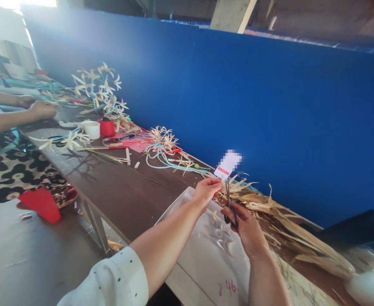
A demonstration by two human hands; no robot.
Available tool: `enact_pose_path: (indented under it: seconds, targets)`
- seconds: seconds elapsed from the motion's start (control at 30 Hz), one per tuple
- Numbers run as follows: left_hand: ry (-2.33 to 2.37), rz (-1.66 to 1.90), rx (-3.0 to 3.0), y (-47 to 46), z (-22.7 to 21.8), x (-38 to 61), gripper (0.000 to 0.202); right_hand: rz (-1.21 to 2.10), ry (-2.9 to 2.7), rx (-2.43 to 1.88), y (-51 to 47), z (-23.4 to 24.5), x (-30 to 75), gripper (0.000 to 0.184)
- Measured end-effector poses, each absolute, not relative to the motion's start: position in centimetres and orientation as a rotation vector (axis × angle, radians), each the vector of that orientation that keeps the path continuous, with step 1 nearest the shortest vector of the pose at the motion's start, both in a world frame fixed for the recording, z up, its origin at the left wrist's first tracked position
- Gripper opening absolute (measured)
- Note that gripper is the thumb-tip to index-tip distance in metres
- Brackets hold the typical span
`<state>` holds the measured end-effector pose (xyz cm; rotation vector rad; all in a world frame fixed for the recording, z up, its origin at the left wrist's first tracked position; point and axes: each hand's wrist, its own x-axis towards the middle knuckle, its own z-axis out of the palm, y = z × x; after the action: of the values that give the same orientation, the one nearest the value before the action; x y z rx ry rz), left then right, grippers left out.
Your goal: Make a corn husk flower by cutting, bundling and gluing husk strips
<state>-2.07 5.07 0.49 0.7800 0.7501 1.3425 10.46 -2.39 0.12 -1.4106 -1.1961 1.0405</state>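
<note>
My right hand (246,231) grips a pair of scissors (227,193) by its dark handles, with the blades pointing up and away from me. Just left of the blades, my left hand (206,193) is closed, thumb and fingers pinched together. What sits between those fingertips is too small to make out. Below both hands lies a shallow white tray (202,272) with pink handwriting and small pale clippings (220,243) in it. Dried corn husks (269,202) spread beyond and to the right of my right hand.
A blue partition (269,114) runs along the table's (119,187) far side. Husk flowers (163,138) on pale blue stems, a white cup (91,129) and a red container (107,127) stand farther left. Another person's hands (41,109) work at far left. A dark cylinder (359,227) lies right.
</note>
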Motion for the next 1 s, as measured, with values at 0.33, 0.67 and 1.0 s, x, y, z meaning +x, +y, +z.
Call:
enact_pose_path:
  seconds: [0.33, 0.67, 1.0]
  targets:
    - [0.727, 1.361, 0.726, 5.5, 0.6, -2.5, 0.021, 1.095, -1.217, -1.404, -2.4, 0.3, 10.0, 0.042]
    - [0.782, 1.426, 0.725, 5.5, 1.0, -2.8, 0.015, 1.123, -1.251, -1.358, -2.3, -0.6, 10.6, 0.041]
    - [0.783, 1.427, 0.771, 5.2, 1.3, -2.9, 0.012, 1.107, -1.235, -1.364, -2.2, -0.4, 10.5, 0.039]
